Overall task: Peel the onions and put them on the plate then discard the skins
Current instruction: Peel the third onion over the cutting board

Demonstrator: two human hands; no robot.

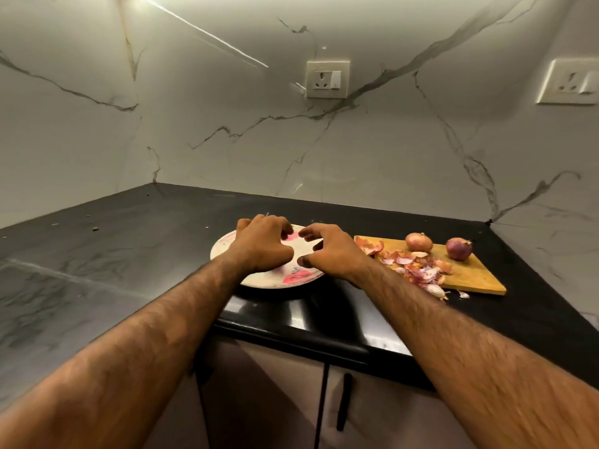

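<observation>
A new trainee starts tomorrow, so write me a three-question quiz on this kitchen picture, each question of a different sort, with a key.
1. How many whole onions lie on the cutting board?
2. True or false: the heap of skins lies on the plate.
3. The left hand and the right hand are both over: A) the plate, B) the cutting board, C) a sink.

Key
1. Two: a paler onion and a purple onion.
2. False: the heap lies on the cutting board, with a few bits spilling over its near edge.
3. A.
</observation>
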